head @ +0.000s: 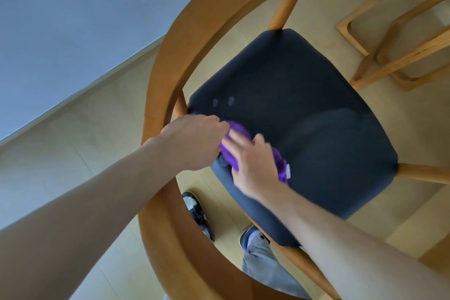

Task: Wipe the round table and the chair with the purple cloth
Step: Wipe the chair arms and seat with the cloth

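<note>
I look down on a wooden chair (170, 75) with a curved backrest and a dark blue padded seat (304, 109). The purple cloth (237, 130) lies bunched on the seat's near left part, with a small white tag at its right end. My right hand (253, 165) lies on top of the cloth with its fingers spread and fairly straight, blurred by motion. My left hand (194, 141) reaches over the backrest with fingers curled at the cloth's left end; whether it grips the cloth is hidden. The round table is out of view.
Wooden frame legs (389, 53) of another piece of furniture stand on the light floor at the upper right. A pale blue wall (73, 19) fills the upper left. My shoes (198, 214) and trouser leg show below, behind the chair's backrest.
</note>
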`<state>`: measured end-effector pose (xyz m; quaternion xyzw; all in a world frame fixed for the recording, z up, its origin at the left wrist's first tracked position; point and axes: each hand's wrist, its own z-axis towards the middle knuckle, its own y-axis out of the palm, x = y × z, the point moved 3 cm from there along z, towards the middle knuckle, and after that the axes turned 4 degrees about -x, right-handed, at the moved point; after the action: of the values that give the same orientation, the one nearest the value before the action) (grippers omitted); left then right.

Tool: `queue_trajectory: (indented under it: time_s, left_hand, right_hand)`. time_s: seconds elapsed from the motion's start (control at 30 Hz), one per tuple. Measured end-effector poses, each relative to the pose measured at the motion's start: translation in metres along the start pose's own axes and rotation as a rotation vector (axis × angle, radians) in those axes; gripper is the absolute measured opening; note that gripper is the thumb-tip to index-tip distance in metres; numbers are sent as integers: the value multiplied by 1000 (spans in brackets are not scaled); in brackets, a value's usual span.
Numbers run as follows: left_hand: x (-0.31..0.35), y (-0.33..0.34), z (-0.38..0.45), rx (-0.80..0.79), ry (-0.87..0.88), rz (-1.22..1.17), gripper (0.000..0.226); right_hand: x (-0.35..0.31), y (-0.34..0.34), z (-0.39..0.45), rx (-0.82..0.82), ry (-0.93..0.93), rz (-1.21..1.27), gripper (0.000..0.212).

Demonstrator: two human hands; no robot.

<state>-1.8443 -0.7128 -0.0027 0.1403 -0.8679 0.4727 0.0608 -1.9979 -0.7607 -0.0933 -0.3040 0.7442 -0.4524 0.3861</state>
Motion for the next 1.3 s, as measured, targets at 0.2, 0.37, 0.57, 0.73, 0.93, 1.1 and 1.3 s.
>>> queue_trajectory:
  time_s: [0.2, 0.37, 0.57, 0.73, 0.93, 1.1, 1.3]
  left_hand:
    - [-3, -4, -4, 49, -8, -45, 23]
    - [-7, -13, -4, 146, -52, -163, 22]
    - [-5, -25, -9, 324, -89, -251, 17]
    - [-5, -27, -10, 316, -103, -274, 23]
    - [-7, -28, -10, 369, -140, -329, 23]
    - [-7, -27, -8, 348, -118, -326, 19]
    - [-7, -28, -10, 347, -96, -310, 24]
  right_hand:
    - [-7, 22, -67, -405, -592, -233, 39]
    - [-19, -11, -2, -29, -330, -60, 63]
    - [-44, 1, 14, 47, -28, -129, 50]
    - [-12, 16, -78, -319, -485, -514, 40]
    - [-33, -7, -47, -786, -495, -264, 20]
    - [-63, -10, 28, -316, -303, -247, 30]
    - [-27, 19, -56, -362, -459, -487, 44]
